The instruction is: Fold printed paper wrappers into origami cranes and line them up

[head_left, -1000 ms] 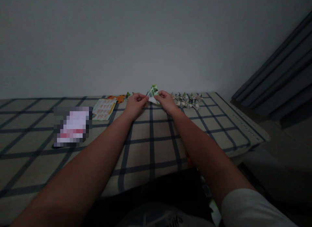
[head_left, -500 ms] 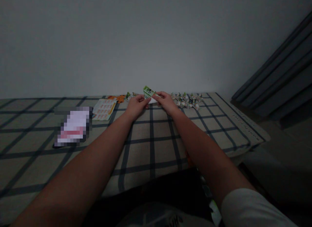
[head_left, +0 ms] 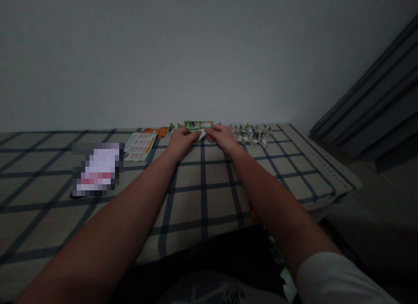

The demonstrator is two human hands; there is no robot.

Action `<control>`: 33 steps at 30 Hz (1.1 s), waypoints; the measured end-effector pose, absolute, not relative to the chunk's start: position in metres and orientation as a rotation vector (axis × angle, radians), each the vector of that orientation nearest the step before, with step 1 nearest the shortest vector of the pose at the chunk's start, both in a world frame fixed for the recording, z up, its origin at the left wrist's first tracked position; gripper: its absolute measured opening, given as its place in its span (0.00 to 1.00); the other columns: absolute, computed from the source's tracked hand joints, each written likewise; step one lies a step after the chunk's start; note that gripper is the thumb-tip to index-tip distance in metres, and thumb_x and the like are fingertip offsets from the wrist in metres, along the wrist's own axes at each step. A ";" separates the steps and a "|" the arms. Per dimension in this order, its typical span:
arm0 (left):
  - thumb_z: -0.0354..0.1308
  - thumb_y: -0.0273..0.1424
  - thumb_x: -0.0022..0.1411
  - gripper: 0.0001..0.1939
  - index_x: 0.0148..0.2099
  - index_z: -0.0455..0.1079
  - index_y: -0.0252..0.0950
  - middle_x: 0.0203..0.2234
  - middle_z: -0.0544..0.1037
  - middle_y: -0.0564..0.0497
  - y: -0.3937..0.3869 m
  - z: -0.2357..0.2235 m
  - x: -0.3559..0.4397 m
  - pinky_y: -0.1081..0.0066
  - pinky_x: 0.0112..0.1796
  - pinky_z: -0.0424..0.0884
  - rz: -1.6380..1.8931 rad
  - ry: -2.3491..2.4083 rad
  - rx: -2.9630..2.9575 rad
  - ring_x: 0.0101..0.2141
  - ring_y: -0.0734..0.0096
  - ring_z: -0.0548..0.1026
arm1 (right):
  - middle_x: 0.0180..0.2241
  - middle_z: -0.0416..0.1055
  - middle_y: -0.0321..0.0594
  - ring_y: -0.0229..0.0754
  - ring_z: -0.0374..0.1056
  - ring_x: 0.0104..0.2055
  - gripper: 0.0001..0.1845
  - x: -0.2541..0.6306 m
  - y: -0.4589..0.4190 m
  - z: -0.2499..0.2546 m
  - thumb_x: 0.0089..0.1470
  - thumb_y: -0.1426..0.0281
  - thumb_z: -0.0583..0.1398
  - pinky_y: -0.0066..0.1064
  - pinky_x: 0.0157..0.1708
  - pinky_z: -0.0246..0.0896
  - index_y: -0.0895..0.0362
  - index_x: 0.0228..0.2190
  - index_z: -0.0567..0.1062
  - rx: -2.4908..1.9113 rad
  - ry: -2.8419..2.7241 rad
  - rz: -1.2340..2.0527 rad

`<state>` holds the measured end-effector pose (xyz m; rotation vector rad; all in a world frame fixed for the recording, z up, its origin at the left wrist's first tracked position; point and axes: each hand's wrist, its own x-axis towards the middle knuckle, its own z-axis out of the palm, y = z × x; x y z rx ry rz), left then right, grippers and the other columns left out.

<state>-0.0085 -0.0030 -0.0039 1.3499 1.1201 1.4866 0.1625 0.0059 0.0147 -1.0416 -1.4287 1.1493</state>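
Far left, a dark-edged slab (head_left: pixel 98 169) is lying flat on the checked cloth (head_left: pixel 189 199), its pale face blurred into blocks; it is keeping the spot it had a second ago. Just beside it, a printed sheet (head_left: pixel 140 146) is resting, thin and pale, with reddish blocks in rows and a yellowish edge. Behind the sheet, something flat and orange (head_left: pixel 161 132) is lying near the wall (head_left: pixel 196 55). Next along, small folded pieces (head_left: pixel 171 128), green and pale, are partly hiding behind the left hand (head_left: pixel 180 143).

That hand is pinching one end of a printed strip (head_left: pixel 198 125), thumb toward the viewer. The strip is changing most: a second ago it was rising to a point, half a second ago it was slanting, and now its green band is running level behind the fingers. A white corner is showing below, between the thumbs. The right hand (head_left: pixel 223 137) is gripping the other end, thumb and fingers together.

To its right, a cluster of crumpled-looking, pointed folded shapes (head_left: pixel 251 135) is sitting unchanged, white with green. Farther right, the cloth is bearing dark lettering along its edge, and a dark pleated curtain (head_left: pixel 375 90) is hanging.
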 end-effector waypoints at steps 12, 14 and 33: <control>0.71 0.42 0.47 0.16 0.28 0.78 0.34 0.22 0.79 0.48 -0.003 -0.003 -0.012 0.69 0.29 0.66 1.500 1.229 1.440 0.25 0.68 0.72 | 0.25 0.74 0.34 0.31 0.64 0.24 0.08 0.165 0.010 0.009 0.57 0.68 0.65 0.23 0.26 0.60 0.58 0.27 0.76 -0.980 -1.458 1.088; 0.71 0.42 0.47 0.15 0.28 0.78 0.33 0.23 0.79 0.47 -0.002 -0.004 -0.013 0.69 0.29 0.66 1.499 1.227 1.438 0.25 0.68 0.73 | 0.23 0.73 0.34 0.31 0.63 0.23 0.12 0.166 0.011 0.008 0.59 0.65 0.63 0.23 0.26 0.60 0.58 0.26 0.77 -0.963 -1.480 1.082; 0.77 0.39 0.39 0.21 0.33 0.78 0.32 0.30 0.82 0.46 -0.004 0.000 -0.005 0.68 0.36 0.75 1.465 0.984 1.195 0.29 0.70 0.77 | 0.23 0.72 0.33 0.33 0.66 0.26 0.12 0.162 0.002 0.011 0.53 0.68 0.68 0.25 0.29 0.61 0.57 0.23 0.72 -1.002 -1.579 1.208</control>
